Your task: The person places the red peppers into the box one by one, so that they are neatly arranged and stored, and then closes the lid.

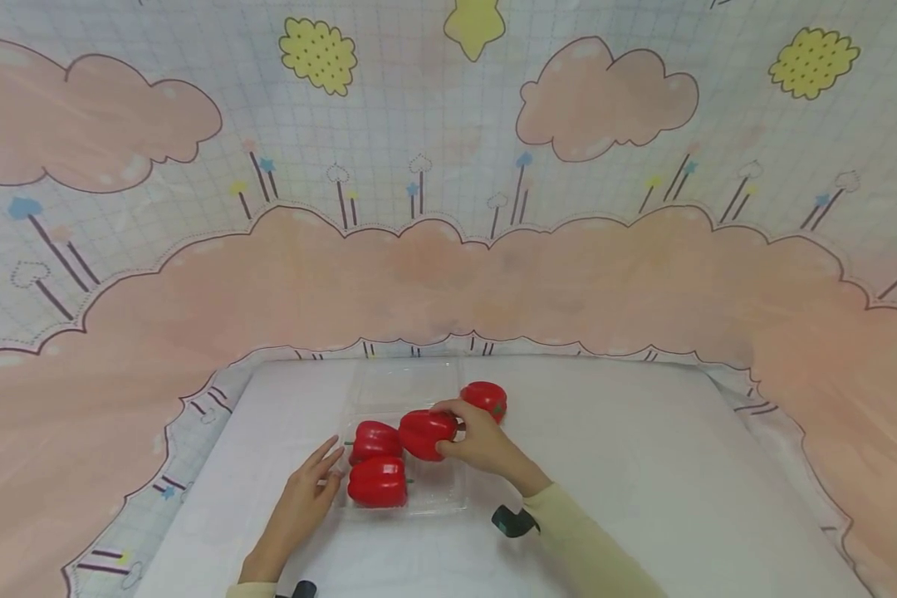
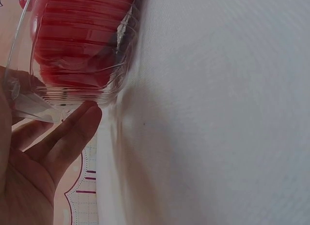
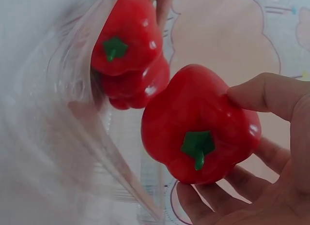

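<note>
My right hand [image 1: 486, 440] grips a red bell pepper [image 1: 424, 434] over the right part of a clear plastic container [image 1: 441, 492]. In the right wrist view, the thumb and fingers spread around this bell pepper [image 3: 189, 109], its green stem turned to the camera. Two more red bell peppers, a rear one [image 1: 375, 442] and a front one [image 1: 378, 483], lie in the container's left part. Beside its left wall my left hand [image 1: 306, 498] has fairly straight fingers [image 2: 77, 133] touching the container wall [image 2: 72, 97].
Another red bell pepper [image 1: 486, 399] lies on the white tabletop [image 1: 628, 465], behind the right hand. The container's transparent lid [image 1: 404, 386] lies folded back toward the far edge. A patterned cloth [image 1: 493, 282] hangs behind the table.
</note>
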A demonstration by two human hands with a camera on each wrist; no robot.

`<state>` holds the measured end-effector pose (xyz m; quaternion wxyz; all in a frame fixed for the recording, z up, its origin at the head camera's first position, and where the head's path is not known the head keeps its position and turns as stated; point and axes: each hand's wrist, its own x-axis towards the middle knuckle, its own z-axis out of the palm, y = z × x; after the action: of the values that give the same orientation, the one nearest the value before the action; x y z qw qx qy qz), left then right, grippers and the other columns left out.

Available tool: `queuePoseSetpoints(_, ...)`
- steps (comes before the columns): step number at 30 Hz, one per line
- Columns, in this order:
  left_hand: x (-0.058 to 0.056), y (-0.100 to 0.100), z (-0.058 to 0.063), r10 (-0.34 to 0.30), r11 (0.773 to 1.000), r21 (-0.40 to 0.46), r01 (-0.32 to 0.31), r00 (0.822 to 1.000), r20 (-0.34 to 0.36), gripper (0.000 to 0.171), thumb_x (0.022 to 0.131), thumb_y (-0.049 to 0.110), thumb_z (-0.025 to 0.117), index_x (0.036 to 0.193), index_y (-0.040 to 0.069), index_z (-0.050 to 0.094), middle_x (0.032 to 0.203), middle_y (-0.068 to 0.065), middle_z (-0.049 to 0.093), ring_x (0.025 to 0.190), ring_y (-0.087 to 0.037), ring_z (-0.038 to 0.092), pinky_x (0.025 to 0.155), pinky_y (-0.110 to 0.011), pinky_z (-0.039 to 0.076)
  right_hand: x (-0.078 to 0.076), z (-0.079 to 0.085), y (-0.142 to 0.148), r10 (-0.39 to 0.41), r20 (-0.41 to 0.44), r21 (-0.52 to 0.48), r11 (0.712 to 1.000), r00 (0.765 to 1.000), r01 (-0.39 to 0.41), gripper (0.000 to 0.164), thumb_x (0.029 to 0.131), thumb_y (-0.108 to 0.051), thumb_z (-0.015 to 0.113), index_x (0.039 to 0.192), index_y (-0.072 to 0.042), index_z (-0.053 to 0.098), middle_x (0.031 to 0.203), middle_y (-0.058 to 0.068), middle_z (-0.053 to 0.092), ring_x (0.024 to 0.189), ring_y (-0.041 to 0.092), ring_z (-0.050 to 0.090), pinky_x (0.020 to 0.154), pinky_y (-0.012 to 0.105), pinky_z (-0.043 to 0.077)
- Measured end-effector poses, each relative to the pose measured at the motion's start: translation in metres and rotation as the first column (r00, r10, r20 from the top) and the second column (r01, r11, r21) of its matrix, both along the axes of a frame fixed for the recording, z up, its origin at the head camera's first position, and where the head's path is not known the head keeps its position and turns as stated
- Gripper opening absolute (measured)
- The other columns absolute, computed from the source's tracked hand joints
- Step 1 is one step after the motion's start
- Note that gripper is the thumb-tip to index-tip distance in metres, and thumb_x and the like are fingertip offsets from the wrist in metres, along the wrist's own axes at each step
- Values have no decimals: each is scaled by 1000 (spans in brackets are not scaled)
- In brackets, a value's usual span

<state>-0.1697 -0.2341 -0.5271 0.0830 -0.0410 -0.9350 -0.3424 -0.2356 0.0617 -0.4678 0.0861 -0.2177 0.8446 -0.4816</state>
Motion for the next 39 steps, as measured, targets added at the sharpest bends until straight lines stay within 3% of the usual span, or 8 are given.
queuePoseSetpoints(10, 0, 0, -1, 0, 1000, -3, 0, 1000, -5, 47, 93, 9, 63, 139, 3, 55, 153, -16, 43, 104, -29, 70, 82, -36, 62, -5, -2, -1, 3, 1, 62, 998, 1000, -3, 56, 80, -13, 79, 131, -18, 57, 130, 4, 60, 118, 25, 55, 87, 40, 61)
queuePoseSetpoints(21, -1, 0, -1, 7, 1000, -1, -7, 1000, -3, 47, 93, 9, 62, 139, 4, 55, 153, -15, 44, 105, -29, 70, 82, -36, 62, -12, -10, -1, 57, 12, 108, 992, 998, -58, 56, 81, -19, 79, 132, -18, 57, 127, 3, 62, 116, 24, 56, 84, 37, 62)
queuePoseSetpoints(30, 1, 0, 1, 8, 1000, -7, -8, 1000, 4, 47, 93, 8, 62, 139, 4, 54, 153, -16, 43, 105, -29, 70, 82, -37, 62, -15, -19, -2, 90, -25, 158, 984, 996, -85, 56, 80, -19, 79, 132, -18, 58, 125, 1, 64, 114, 20, 58, 84, 32, 61)
queuePoseSetpoints(39, 0, 1, 1, 14, 1000, -8, -13, 1000, 3, 46, 93, 9, 63, 138, 3, 55, 153, -15, 44, 104, -29, 70, 82, -37, 62, -16, -19, -3, 80, -36, 206, 976, 996, -71, 54, 81, -21, 80, 131, -19, 60, 122, 0, 65, 111, 19, 60, 84, 31, 61)
